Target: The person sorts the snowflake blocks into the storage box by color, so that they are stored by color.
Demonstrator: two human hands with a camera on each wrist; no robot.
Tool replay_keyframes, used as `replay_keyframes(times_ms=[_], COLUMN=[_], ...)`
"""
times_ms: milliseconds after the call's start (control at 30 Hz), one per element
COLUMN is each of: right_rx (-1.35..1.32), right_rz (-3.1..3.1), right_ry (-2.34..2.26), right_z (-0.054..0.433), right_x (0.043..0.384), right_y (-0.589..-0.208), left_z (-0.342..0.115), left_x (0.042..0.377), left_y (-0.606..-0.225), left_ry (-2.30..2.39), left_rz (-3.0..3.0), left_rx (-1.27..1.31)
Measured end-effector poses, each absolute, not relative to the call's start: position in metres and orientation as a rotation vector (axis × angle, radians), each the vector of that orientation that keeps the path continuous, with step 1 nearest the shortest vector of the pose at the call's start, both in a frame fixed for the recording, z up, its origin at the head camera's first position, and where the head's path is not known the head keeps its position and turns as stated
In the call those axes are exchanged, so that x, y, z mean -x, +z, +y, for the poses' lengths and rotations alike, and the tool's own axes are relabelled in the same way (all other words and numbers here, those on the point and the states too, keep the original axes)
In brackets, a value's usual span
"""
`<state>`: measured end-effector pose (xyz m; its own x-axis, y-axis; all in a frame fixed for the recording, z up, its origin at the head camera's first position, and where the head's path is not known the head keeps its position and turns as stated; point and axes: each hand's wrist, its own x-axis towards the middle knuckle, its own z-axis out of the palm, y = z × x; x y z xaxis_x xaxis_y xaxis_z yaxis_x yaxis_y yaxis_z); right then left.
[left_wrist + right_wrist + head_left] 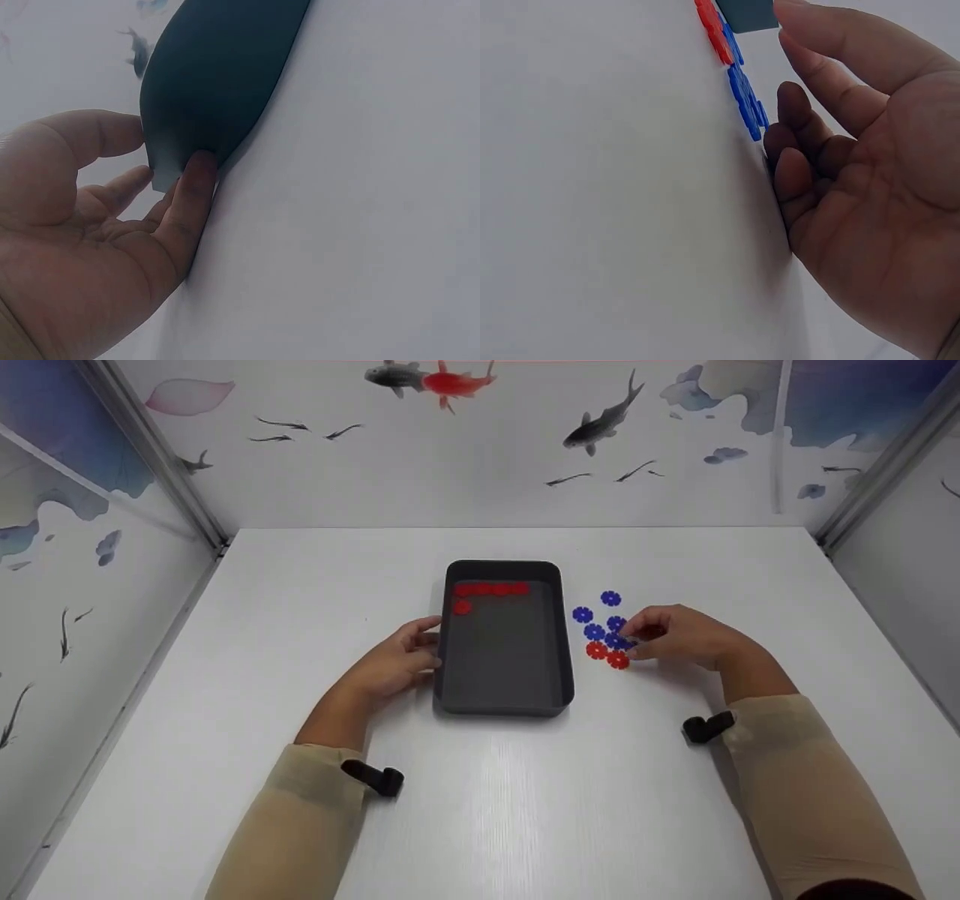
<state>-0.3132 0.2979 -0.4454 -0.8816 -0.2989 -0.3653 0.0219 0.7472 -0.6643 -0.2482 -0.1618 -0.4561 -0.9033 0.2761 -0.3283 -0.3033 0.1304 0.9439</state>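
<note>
A dark grey rectangular tray (pixel 501 660) lies on the white table, with several red flower-shaped plastic discs (pixel 492 589) in a row along its far end and one more below the row's left end. Against the tray's left wall rest the fingers of my left hand (pixel 397 661); the left wrist view shows its fingertips touching the outer side. To the right of the tray is a loose group of blue flower-shaped discs (pixel 594 631) and two red ones (pixel 618 660). My right hand (pixel 686 637) reaches to this group, thumb and forefinger apart; no disc shows between them.
The white table (pixel 495 795) is bounded by a back panel (pixel 465 472) printed with fish and by side panels with metal corner posts. A black wrist-camera mount (pixel 375 777) is on the left sleeve and another (pixel 707 727) on the right.
</note>
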Motion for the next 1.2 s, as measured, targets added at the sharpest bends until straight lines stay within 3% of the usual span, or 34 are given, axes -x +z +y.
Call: replay_keyframes(times_ms=[1200], right_rx=[0.28], right_rz=[2.574], right_ry=[-0.658], right_z=[0.281], right_x=[0.31], right_y=[-0.442], left_z=[-0.161], left_x=[0.248], left_y=[-0.458], left_ry=[1.816], left_rz=[2.016], left_rx=[0.064])
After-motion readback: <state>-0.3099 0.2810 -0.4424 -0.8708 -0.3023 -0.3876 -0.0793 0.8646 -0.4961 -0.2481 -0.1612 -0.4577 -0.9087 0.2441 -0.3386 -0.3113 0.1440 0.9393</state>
